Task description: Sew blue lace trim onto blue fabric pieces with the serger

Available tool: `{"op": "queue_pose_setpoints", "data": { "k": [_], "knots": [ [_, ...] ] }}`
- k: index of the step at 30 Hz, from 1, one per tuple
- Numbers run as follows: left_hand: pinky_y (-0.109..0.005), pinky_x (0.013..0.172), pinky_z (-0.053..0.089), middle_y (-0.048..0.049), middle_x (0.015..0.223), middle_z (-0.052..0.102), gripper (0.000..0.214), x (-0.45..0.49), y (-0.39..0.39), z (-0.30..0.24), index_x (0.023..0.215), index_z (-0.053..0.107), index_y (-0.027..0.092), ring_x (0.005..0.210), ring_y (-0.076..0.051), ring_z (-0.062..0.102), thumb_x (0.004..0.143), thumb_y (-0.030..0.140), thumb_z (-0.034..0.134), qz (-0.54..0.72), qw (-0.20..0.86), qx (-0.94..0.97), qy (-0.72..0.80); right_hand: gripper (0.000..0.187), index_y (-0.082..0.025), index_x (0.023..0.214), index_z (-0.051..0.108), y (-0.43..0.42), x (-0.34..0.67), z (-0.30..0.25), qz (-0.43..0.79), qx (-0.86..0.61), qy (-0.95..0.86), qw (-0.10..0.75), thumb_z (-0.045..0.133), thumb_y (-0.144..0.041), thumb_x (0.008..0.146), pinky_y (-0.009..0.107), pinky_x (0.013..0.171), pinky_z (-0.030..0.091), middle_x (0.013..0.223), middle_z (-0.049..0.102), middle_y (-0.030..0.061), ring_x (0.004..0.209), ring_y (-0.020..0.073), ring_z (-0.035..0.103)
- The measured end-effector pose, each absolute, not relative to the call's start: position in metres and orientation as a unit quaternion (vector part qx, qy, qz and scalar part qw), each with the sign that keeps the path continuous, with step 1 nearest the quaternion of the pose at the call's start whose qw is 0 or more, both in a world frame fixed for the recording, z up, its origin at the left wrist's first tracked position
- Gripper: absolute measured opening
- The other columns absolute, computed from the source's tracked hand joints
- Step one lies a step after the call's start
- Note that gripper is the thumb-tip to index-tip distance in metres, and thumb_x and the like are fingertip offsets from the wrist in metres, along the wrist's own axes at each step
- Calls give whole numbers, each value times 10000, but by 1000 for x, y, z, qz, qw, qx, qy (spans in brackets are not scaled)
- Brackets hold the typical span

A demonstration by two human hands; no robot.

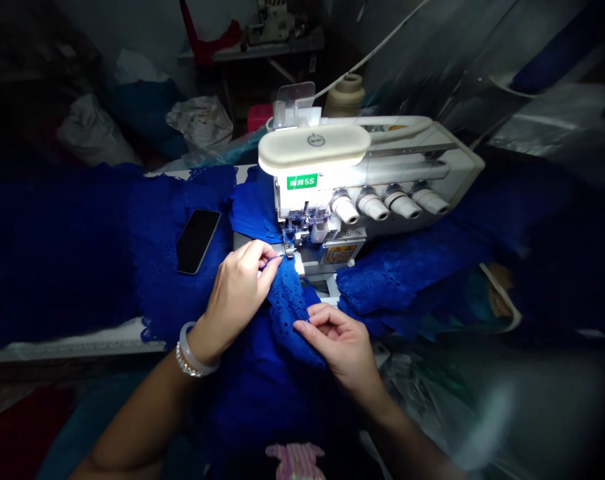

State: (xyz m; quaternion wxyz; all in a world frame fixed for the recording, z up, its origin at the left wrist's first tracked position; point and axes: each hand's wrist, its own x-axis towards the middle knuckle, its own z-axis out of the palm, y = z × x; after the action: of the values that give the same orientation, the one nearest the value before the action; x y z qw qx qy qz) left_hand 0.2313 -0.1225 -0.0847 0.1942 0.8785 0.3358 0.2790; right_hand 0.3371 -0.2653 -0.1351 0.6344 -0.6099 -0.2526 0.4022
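Blue eyelet fabric (288, 300) runs from the presser foot (289, 248) of a white overlock sewing machine (302, 193) down toward my lap. Close to the foot, my left hand (242, 277) pinches the fabric's edge between thumb and fingers. Lower and to the right, my right hand (340, 337) grips the other edge of the same piece, thumb on top. A lamp on the machine (315, 148) lights the needle area. Whether the needle is up or down I cannot tell.
Left of the machine, a black phone (198, 241) lies on more blue fabric (152, 247). Further blue fabric (397, 280) is heaped at the right. Behind stand a thread cone (345, 97), white sacks (200, 123) and a second sewing machine (272, 23). Tension knobs (375, 205) jut from the machine's front.
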Motion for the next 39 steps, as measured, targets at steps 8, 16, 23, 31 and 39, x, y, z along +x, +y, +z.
{"op": "queue_pose_setpoints", "data": {
  "k": [8, 16, 23, 31, 39],
  "knots": [
    [-228, 657, 445, -7, 773, 665, 96, 244, -106, -88, 816, 622, 160, 669, -120, 597, 879, 232, 617, 306, 182, 868, 346, 300, -175, 589, 619, -250, 342, -136, 385, -609, -243, 650, 842, -371, 629, 245, 535, 439, 797, 582, 33, 647, 125, 510],
    [-228, 657, 446, -13, 766, 658, 97, 249, -97, -86, 826, 630, 151, 674, -124, 603, 881, 231, 620, 296, 188, 867, 353, 306, -163, 592, 607, -243, 340, -135, 387, -608, -236, 652, 833, -363, 640, 222, 493, 402, 817, 580, 29, 597, 97, 498],
    [-242, 724, 474, -25, 889, 607, 93, 216, -121, -95, 945, 616, 158, 753, -124, 576, 880, 220, 640, 379, 155, 839, 359, 282, -178, 695, 604, -230, 339, -137, 445, -579, -228, 645, 799, -381, 681, 232, 526, 452, 678, 595, -13, 550, 108, 530],
    [-275, 789, 501, -54, 979, 635, 203, 142, -196, -94, 774, 589, 184, 923, -170, 639, 904, 339, 609, 94, 547, 774, 306, 106, -244, 915, 752, -316, 363, -88, 486, -564, -514, 427, 657, -244, 867, 243, 790, 533, 900, 738, 27, 840, 175, 683],
    [-255, 710, 511, -84, 1037, 638, 490, 142, -192, -113, 1179, 547, 185, 844, -148, 610, 818, 486, 684, 134, 609, 682, 382, 302, -212, 829, 776, -346, 349, -95, 547, -568, -466, 401, 585, -432, 910, 255, 700, 571, 787, 750, 54, 736, 187, 703]
  ]
}}
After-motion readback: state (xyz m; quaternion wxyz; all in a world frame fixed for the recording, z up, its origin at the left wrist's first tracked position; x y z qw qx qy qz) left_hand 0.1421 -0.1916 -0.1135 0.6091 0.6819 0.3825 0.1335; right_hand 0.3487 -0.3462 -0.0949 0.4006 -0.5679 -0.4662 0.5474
